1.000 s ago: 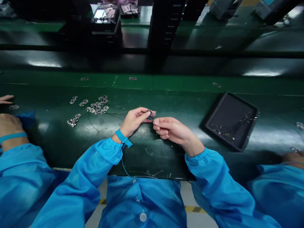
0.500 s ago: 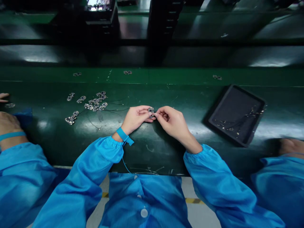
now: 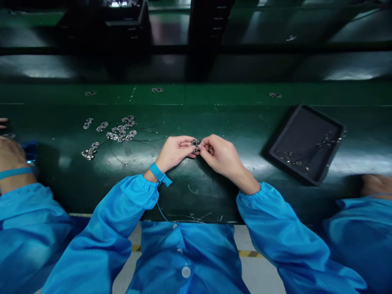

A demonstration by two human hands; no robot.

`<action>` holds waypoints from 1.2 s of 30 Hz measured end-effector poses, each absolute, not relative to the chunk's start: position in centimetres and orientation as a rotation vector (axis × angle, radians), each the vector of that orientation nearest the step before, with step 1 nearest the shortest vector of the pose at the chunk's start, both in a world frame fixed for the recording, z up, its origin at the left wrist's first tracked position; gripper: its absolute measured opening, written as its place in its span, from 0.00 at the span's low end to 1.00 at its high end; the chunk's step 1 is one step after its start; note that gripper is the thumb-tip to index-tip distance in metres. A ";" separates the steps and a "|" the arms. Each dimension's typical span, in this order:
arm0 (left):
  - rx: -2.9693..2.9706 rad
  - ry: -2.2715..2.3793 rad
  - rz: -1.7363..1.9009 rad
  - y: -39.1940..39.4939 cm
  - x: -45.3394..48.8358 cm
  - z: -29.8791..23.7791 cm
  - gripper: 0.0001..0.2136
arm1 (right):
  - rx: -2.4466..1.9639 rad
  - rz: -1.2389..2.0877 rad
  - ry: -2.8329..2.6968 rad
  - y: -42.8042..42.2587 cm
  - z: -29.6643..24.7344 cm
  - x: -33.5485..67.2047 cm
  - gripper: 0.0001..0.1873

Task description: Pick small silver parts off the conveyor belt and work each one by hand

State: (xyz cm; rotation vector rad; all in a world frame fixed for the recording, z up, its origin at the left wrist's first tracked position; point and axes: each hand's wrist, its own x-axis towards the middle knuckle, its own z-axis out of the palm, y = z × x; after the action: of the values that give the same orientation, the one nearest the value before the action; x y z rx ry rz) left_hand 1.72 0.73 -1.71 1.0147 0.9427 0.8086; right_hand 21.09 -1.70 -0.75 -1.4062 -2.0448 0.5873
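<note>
Just above the green table, my left hand [image 3: 177, 152] is closed on a small circuit board [image 3: 195, 143], pinched between thumb and fingers. My right hand [image 3: 219, 157] meets it from the right. Its thumb and forefinger are pressed together at the board's edge; whatever they pinch is too small or hidden to name. To the left lies a loose group of similar circuit boards [image 3: 121, 132], some with thin black cables [image 3: 147, 141] trailing right. A blue strap [image 3: 157, 172] circles my left wrist.
A black tray [image 3: 283, 141] holding several thin cables [image 3: 318, 149] sits tilted at the right. Single boards [image 3: 157, 90] lie along the far green strip [image 3: 214, 94]. Co-workers' blue sleeves [image 3: 27, 228] flank me on both sides. Dark equipment [image 3: 127, 24] stands at the back.
The view has shifted slightly, so the table's things appear a little further left and higher. Both hands keep nearly the same pose around the board.
</note>
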 end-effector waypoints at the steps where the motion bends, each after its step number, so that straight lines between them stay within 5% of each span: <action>1: 1.017 0.944 0.806 0.7 1.7 -1.7 0.15 | -1.410 0.597 -2.043 -1.7 -0.7 21.1 0.03; 36: 1.039 0.986 0.755 0.7 2.0 -0.9 0.09 | -1.364 0.616 -2.000 -1.5 -1.0 21.1 0.03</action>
State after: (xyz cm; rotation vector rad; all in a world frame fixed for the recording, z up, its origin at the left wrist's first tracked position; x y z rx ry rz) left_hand 2.04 0.70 -0.86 1.0394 0.9858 0.7551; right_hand 21.12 -1.46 -1.00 -1.3644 -2.0002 0.6161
